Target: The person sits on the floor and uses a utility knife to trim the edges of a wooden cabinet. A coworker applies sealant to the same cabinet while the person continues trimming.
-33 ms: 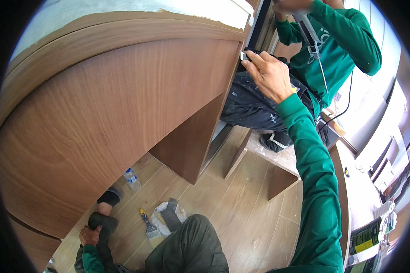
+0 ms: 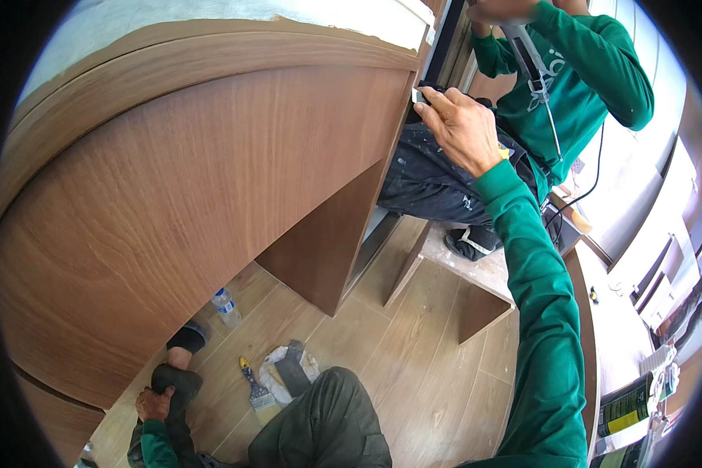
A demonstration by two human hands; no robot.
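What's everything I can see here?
Woodwork: one unit, brown, left
Bottle: one, clear and blue, floor
Scraper: one, partly yellow, floor
Flat piece: one, grey, on pale disc
Bench: one, brown, mid-right
Co-worker: one, green top, upper right
Caulking gun: one, grey, co-worker's hand
Cable: one, black, right
Containers: two, dark, lower right
Small tool: one, whitish, woodwork edge
Right hand: one, green-sleeved, holding small tool
Left hand: one, green-sleeved, on leg
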